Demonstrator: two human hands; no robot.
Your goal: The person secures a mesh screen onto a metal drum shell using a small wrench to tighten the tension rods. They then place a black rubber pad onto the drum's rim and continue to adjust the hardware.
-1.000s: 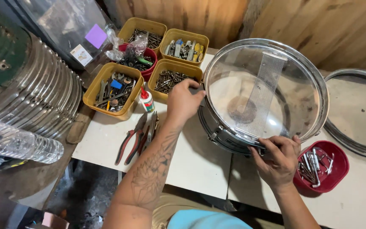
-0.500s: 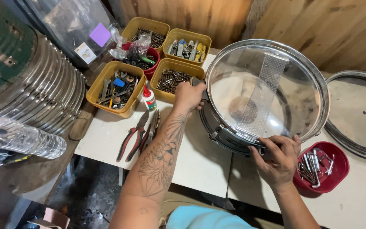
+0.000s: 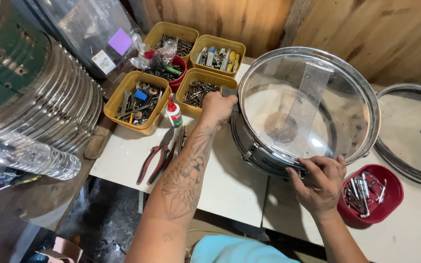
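Little changed since earlier: left hand [image 3: 219, 105] still gripping snare drum [image 3: 304, 114] left rim, right hand [image 3: 319, 182] fingers curled on near rim.

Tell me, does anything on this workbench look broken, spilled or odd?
Nothing looks spilled or broken. The snare drum sits tilted, held by the left hand and right hand; a separate hoop lies beside it.

Wooden plank wall [image 3: 366, 29] running behind a white worktable [image 3: 230, 180]. Yellow parts bins [image 3: 132, 102] sitting at the table's back. Stacked metal hoops [image 3: 49, 107] leaning at left. Dark, cluttered floor [image 3: 98, 224] showing below. Soft, even light falling throughout.
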